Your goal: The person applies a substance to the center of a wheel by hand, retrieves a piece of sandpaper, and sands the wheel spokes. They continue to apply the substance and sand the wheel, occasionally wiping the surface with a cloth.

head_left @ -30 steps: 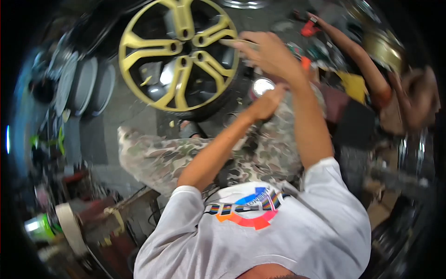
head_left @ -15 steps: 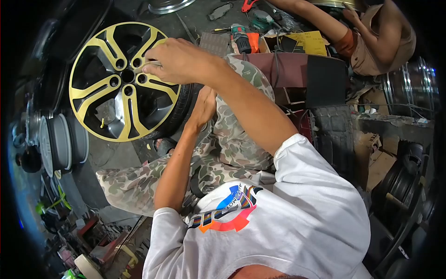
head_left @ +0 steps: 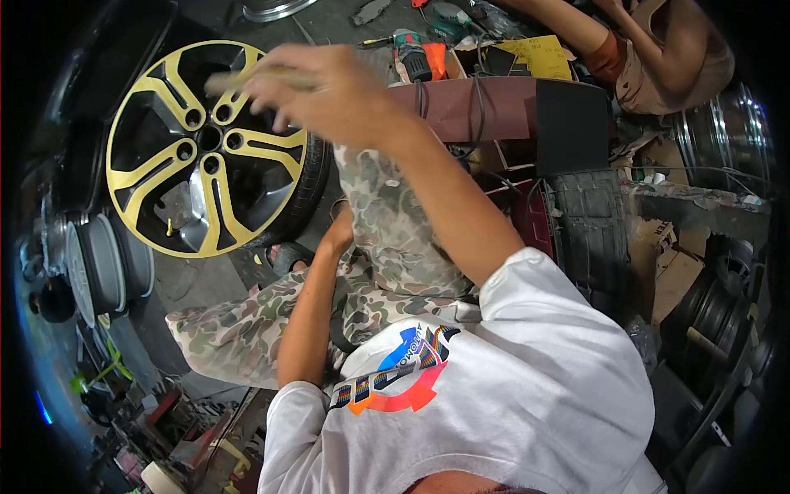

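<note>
A five-spoke alloy wheel (head_left: 216, 210) with yellow faces and black recesses stands before me, a dark tyre (head_left: 313, 177) showing along its right side. My right hand (head_left: 333, 90) is over the wheel's upper right part, smeared by motion. Its fingers close around a thin tan strip (head_left: 239, 82) that reaches toward the upper spokes; its kind is too blurred to make out. Beside my camouflage-trousered knee is my left hand (head_left: 339, 224), low and close to the tyre. Most of it is hidden behind the leg, its fingers out of sight.
A green power drill (head_left: 411, 53) lies near a yellow card (head_left: 539, 58) at the top. Maroon sandpaper-like sheeting (head_left: 477, 111) covers a surface to the right. Another person (head_left: 675, 58) sits at the upper right. Grey rims (head_left: 99, 263) stand at the left.
My right hand has lifted away from the wheel's hub area and swung upward with the tan strip. My left hand has dropped behind the knee. The view has shifted slightly.
</note>
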The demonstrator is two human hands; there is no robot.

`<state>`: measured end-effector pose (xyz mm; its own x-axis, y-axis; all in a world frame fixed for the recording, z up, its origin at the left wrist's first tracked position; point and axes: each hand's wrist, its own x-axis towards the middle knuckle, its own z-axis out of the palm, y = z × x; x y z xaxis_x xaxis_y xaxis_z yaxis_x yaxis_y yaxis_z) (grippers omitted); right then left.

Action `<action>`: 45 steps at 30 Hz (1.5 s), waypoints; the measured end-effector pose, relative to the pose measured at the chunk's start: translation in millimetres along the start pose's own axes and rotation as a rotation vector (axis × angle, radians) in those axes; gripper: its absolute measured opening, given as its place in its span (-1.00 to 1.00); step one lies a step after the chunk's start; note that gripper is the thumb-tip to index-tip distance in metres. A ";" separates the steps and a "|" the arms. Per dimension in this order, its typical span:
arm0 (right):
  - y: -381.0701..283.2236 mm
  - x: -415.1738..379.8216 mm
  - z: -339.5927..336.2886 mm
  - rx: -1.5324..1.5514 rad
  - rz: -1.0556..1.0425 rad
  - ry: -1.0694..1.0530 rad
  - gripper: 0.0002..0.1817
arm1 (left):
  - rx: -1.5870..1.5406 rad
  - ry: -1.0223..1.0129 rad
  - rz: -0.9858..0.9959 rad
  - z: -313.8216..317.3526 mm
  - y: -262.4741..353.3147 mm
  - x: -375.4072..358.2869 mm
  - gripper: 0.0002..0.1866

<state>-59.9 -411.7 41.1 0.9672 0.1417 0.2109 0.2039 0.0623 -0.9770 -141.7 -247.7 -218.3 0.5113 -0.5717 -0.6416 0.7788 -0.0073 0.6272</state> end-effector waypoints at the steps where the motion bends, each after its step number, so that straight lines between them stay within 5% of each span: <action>1: 10.2 -8.2 -16.5 0.102 -0.034 0.060 -0.64 | 0.096 0.000 0.026 2.0 1.6 -0.1 -0.48; 4: 57.7 -47.1 -75.8 0.171 -0.015 0.335 -0.65 | 0.369 0.016 0.096 12.7 6.6 -9.7 -0.54; 5: 78.9 -69.1 -110.9 -0.173 0.144 0.361 -0.64 | 0.456 0.046 0.116 11.6 6.8 -18.8 -0.55; 7: 88.5 -112.6 -139.2 -0.118 0.338 0.462 -0.63 | 0.630 0.168 0.136 -6.6 7.0 -49.7 -0.58; 8: 92.1 -130.7 -148.5 -0.232 0.407 0.441 -0.62 | 0.972 0.306 0.545 -28.7 -9.9 -42.1 -0.61; 9: 101.1 -154.7 -156.5 -0.347 0.513 0.443 -0.64 | 1.124 0.533 0.635 -10.1 16.7 -56.4 -0.65; 10: 108.1 -173.9 -161.8 -0.530 0.611 0.407 -0.64 | 1.202 0.664 0.549 5.5 45.4 -70.7 -0.63; 11: 117.3 -189.6 -152.5 -0.545 0.425 0.393 -0.60 | 1.204 0.771 0.602 3.2 54.1 -77.0 -0.58; 12: 130.2 -207.5 -151.4 -0.675 0.454 0.360 -0.55 | 1.255 0.836 0.573 1.4 63.3 -86.5 -0.54; 14: 133.4 -219.8 -126.2 -0.493 0.636 0.350 -0.61 | 1.235 0.879 0.409 6.9 88.2 -108.6 -0.49; 17: 141.7 -227.5 -107.2 -0.601 0.463 0.159 -0.67 | 1.371 0.922 0.290 -3.7 88.7 -118.3 -0.37; 21: 182.8 -240.1 -114.9 -0.171 0.644 0.369 -0.67 | 1.780 0.917 -0.021 -22.0 47.2 -100.0 -0.14; 24: 173.1 -224.9 -125.1 -0.467 0.580 0.185 -0.70 | 2.039 0.999 -0.089 -39.0 14.5 -78.6 -0.09; 32: 212.1 -241.8 -138.0 -0.227 0.652 0.307 -0.68 | 2.091 1.067 -0.038 -49.5 18.9 -48.9 -0.25; 34: 219.0 -247.4 -127.2 0.260 0.761 0.686 -0.73 | 2.101 1.056 -0.045 -50.9 20.0 -54.9 -0.27; 40: 188.9 -269.0 -125.2 0.132 0.664 0.631 -0.70 | 2.071 0.937 -0.109 -47.5 17.6 -79.7 -0.27; 43: 184.4 -259.2 -123.3 0.061 0.606 0.599 -0.68 | 1.937 0.847 -0.013 -24.9 57.4 -109.2 -0.42; 45: 182.7 -251.3 -120.1 0.021 0.564 0.577 -0.67 | 1.368 0.600 -0.162 -1.3 109.6 -140.6 -0.51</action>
<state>-247.4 -554.5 -194.1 0.8504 -0.3751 -0.3689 -0.3358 0.1526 -0.9295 -127.7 -167.0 -59.9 0.7876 -0.0805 -0.6108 0.0815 -0.9691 0.2327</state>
